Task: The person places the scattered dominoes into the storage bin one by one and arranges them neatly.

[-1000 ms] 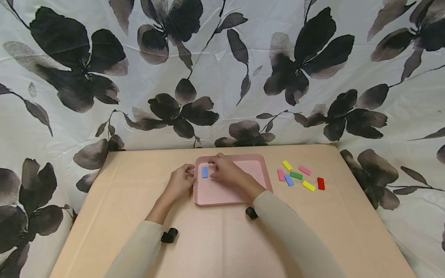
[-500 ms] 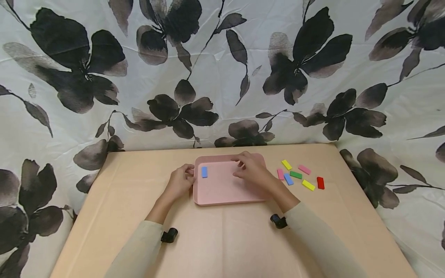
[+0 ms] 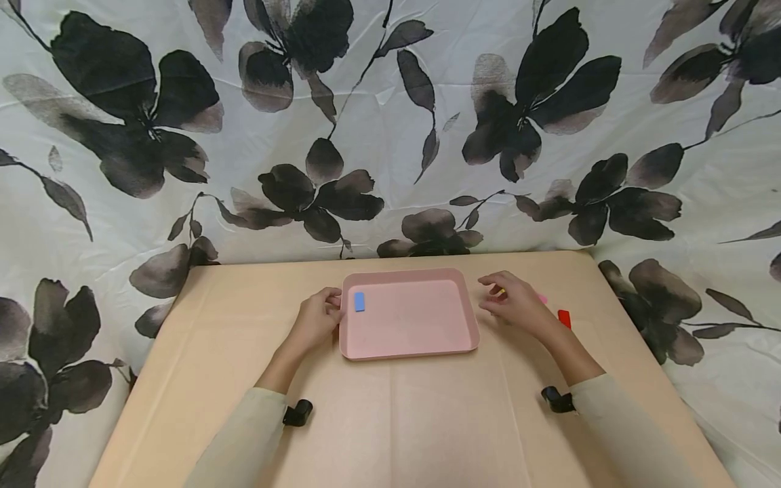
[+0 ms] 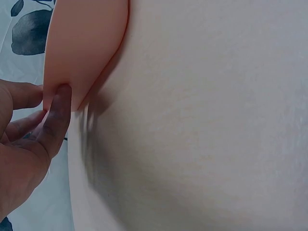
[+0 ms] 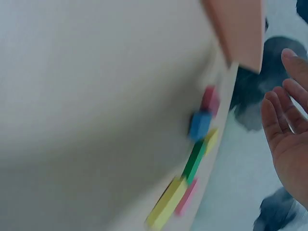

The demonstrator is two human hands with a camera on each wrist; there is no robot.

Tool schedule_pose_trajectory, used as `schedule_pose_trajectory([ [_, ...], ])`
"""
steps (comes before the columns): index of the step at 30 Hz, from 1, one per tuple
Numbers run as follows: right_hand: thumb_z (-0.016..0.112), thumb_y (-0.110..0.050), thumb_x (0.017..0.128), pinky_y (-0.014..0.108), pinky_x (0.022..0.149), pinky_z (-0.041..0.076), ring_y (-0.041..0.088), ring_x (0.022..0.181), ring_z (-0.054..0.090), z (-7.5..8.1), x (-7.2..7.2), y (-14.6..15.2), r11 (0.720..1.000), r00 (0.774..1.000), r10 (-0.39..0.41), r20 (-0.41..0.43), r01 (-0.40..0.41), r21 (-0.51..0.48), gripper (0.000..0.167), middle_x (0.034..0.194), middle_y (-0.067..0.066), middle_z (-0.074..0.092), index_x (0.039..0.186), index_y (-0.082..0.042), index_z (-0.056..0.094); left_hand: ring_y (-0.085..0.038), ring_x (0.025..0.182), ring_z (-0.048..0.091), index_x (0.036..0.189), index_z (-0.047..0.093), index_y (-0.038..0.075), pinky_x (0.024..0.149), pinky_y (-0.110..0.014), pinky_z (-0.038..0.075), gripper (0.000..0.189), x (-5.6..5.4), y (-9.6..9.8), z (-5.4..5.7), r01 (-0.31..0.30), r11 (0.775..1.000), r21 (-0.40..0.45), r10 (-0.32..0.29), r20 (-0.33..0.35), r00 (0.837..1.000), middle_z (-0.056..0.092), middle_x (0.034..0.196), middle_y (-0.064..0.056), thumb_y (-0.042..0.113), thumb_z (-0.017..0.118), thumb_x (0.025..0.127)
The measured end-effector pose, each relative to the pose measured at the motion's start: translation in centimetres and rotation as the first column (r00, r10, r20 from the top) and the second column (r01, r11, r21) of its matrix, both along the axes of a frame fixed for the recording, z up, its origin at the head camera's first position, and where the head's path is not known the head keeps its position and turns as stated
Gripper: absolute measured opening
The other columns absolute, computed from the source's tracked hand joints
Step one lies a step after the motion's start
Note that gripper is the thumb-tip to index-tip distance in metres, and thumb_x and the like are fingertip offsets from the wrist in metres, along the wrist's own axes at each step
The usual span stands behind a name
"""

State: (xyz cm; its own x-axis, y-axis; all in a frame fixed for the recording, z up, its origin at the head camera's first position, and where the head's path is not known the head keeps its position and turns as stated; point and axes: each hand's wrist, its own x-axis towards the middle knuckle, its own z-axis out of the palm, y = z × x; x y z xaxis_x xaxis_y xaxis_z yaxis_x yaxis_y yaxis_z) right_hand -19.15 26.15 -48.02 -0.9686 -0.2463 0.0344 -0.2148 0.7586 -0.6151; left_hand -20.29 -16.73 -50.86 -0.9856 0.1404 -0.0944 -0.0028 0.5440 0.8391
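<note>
A blue block point(image 3: 359, 302) lies near the left end inside the pink tray point(image 3: 415, 322). With thumb and fingertips, my left hand point(image 3: 314, 318) holds the tray's left edge; the left wrist view shows the thumb against its outer wall. My right hand point(image 3: 517, 301), fingers loosely bent and holding nothing, is over the loose blocks to the right of the tray, hiding most of them from the head view. The right wrist view shows a blue block point(image 5: 199, 126), a green block point(image 5: 194, 161), two yellow blocks point(image 5: 167, 203) and two pink blocks point(image 5: 210, 99), somewhat blurred.
A red block point(image 3: 564, 318) shows beside my right wrist on the tan table point(image 3: 390, 420). Behind the table's back edge hangs a white cloth point(image 3: 415, 224) with dark flowers. Each wrist wears a small black camera point(image 3: 297, 413).
My right hand has moved right, from beside the blue block in the tray, across the tray to above the loose blocks. The left hand and the tray have stayed in place.
</note>
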Motion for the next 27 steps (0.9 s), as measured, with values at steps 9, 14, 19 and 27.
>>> schedule_pose_trajectory([
  [9,0.086,-0.014,0.084,0.05,0.089,0.058,0.033,0.102,0.065,-1.4,0.7,3.6,0.993,0.999,0.04,0.004,-0.04,0.11,0.055,0.127,0.02,0.064,0.133,-0.002,0.064,-0.025,0.094,0.067,0.134,0.059,-0.004,0.071,-0.025,0.056,0.042,0.2,-0.1,0.3,-0.005,1.0,0.002,0.005,0.008,1.0,0.066,0.113,-0.018,-0.001,0.067,0.092],
  [14,0.086,-0.016,0.084,0.05,0.093,0.058,0.032,0.105,0.06,-2.0,0.9,4.2,0.988,0.993,0.008,0.116,-0.026,0.153,0.058,0.133,0.022,0.06,0.135,-0.003,0.063,-0.025,0.093,0.067,0.134,0.059,-0.005,0.074,-0.027,0.057,0.043,0.2,-0.1,0.3,-0.002,1.0,0.005,0.002,0.003,1.0,0.066,0.113,-0.018,-0.002,0.067,0.092],
  [19,0.084,-0.012,0.085,0.049,0.092,0.059,0.032,0.104,0.059,-2.3,0.9,4.5,0.985,0.986,0.012,0.169,-0.041,0.167,0.054,0.134,0.024,0.056,0.134,-0.001,0.063,-0.024,0.092,0.067,0.134,0.059,-0.004,0.072,-0.027,0.056,0.043,0.1,0.0,0.2,-0.003,1.0,0.012,0.003,0.006,1.0,0.066,0.112,-0.018,-0.002,0.068,0.092],
  [27,0.082,-0.004,0.084,0.043,0.085,0.058,0.027,0.095,0.06,-3.0,0.6,5.1,0.974,0.989,0.101,0.111,-0.121,0.19,0.047,0.128,0.026,0.057,0.128,0.003,0.065,-0.024,0.092,0.067,0.135,0.059,-0.004,0.074,-0.028,0.057,0.044,0.2,0.0,0.3,-0.008,1.0,0.005,0.008,0.013,1.0,0.066,0.114,-0.019,-0.002,0.068,0.092],
])
